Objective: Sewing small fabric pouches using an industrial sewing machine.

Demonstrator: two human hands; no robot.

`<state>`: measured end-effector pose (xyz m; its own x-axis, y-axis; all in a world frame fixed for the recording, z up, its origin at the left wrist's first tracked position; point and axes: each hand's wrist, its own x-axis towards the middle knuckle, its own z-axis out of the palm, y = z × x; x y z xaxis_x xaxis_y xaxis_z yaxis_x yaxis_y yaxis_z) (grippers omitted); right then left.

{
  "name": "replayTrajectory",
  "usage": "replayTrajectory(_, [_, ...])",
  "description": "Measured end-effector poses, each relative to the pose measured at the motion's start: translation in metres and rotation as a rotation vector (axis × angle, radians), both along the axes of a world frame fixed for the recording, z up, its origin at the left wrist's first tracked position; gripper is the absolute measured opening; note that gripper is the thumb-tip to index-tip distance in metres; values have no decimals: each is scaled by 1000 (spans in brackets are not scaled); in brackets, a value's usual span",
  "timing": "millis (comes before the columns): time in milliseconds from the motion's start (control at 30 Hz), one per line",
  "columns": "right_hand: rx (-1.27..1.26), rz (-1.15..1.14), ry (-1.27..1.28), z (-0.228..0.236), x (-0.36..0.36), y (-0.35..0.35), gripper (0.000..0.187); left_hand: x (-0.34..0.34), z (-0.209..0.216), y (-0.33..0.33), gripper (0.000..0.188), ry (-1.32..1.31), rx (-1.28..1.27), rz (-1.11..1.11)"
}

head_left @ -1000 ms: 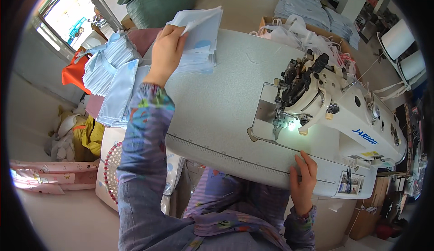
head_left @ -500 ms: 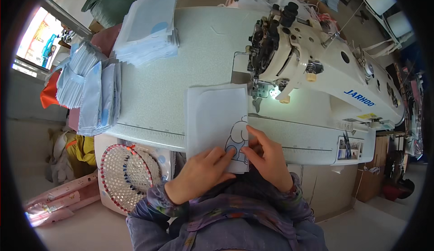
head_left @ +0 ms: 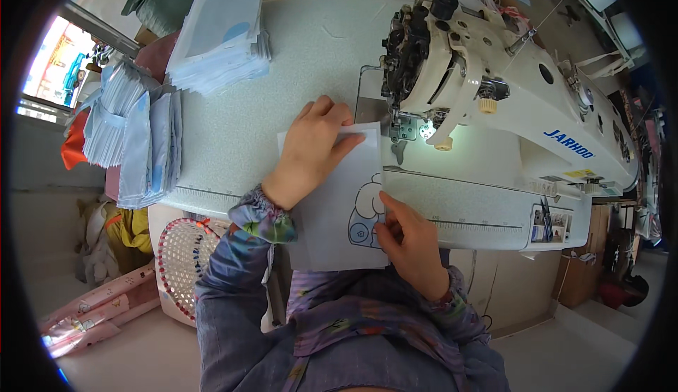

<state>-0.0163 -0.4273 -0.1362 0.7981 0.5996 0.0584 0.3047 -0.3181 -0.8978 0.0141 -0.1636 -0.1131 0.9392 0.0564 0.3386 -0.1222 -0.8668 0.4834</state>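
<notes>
A pale, rectangular fabric panel [head_left: 332, 215], printed with a blue-and-white cartoon figure, lies flat on the table's near side, its lower end reaching over the edge. My left hand [head_left: 311, 148] is at the panel's far edge, thumb and curled fingers closed on the cloth. At the right edge, beside the print, my right hand [head_left: 413, 247] pinches the cloth between thumb and forefinger. Just beyond the panel's upper right corner is the sewing machine [head_left: 487, 81], its lit needle area and presser foot [head_left: 400, 150] apart from the cloth.
A stack of pale panels [head_left: 219, 39] lies at the far left. Bundled light-blue pieces [head_left: 134, 138] hang over the table's left edge. Below them stands a woven basket [head_left: 185, 265]. A small tray [head_left: 551, 224] with dark snips is set into the table at right.
My left hand has moved from the panel's near end up to its far edge. The right hand still grips the right edge. The view has shifted slightly.
</notes>
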Motion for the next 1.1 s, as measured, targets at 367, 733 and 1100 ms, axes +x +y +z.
replayTrajectory(367, [25, -12, -84, 5, -8, 7, 54, 0, -10, 3, 20, 52, -79, -12])
replayTrajectory(733, [14, -25, -168, 2, -9, 8, 50, -2, -14, -16, 18, -199, 137, 90])
replayTrajectory(1100, [11, -132, -175, 0, -5, 1, 50, -5, -17, -62, 50, -63, 131, -90])
